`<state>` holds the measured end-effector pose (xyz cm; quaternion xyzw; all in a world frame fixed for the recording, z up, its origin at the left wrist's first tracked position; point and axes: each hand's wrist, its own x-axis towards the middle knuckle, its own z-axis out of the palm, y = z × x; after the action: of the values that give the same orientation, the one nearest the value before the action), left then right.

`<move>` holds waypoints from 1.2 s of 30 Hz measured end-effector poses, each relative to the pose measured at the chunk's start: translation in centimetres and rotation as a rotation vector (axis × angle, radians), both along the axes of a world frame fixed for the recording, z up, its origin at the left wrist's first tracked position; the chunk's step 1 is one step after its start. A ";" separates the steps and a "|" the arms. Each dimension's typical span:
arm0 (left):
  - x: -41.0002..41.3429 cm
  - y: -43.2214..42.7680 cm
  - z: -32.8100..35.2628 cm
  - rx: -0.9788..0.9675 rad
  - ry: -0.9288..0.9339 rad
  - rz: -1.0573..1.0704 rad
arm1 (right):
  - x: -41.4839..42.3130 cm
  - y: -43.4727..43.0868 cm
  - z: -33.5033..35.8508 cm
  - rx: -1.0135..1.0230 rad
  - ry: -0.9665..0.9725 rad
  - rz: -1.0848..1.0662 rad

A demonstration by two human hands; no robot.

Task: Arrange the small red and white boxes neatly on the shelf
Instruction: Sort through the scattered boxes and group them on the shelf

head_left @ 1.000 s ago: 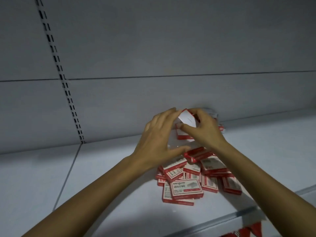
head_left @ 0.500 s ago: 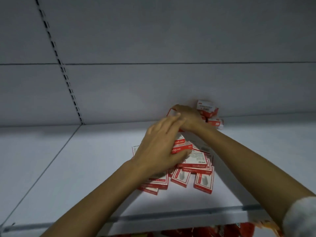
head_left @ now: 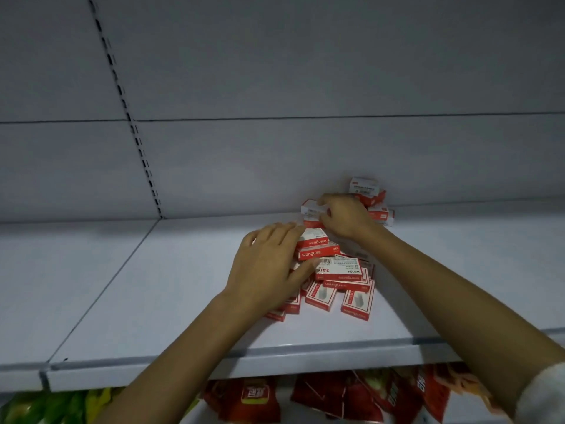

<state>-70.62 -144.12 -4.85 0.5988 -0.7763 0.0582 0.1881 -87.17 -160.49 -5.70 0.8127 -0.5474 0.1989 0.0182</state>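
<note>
The job looks to be in its early part: only a few of the small red and white boxes are in order, and most are not. The right hand is stretched to the back edge of the shelf, its fingers curled round a white-topped box and pinching it where the shelf meets the back wall. The picture does not show whether this box already rests on another box or is held just above it. Just beside that hand, on its right and also along the back edge, sits a small back stack of a few boxes. They lie one over another but are not squared up, so even this part will likely need straightening. Between the back edge and the front edge lies the loose heap, boxes overlapping at all angles, some label-up, some on their sides. The left hand rests on the heap's left side with its fingers nearly straight and close together, fingertips touching an upper box and the thumb reaching toward a barcoded one. I cannot see it pinching anything. By my reckoning the whole heap has yet to be moved to the back and lined up. Under the front edge, snack packets show on a lower level, no part of this task.
</note>
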 end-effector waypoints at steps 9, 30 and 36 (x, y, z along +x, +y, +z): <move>0.3 2.5 -2.2 -0.008 0.070 -0.126 | -3.1 10.8 0.2 0.101 -0.519 -0.063; -2.2 0.7 -1.1 -0.083 -0.060 -0.222 | -5.1 13.8 -1.5 0.240 -0.346 0.187; -2.5 -0.5 -1.0 -0.088 -0.053 -0.272 | -5.8 14.2 -1.7 0.254 -0.480 0.215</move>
<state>-73.17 -144.67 -5.83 0.4777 -0.8516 0.0819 0.1997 -93.00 -146.29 -7.43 0.7916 -0.4673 0.3159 -0.2349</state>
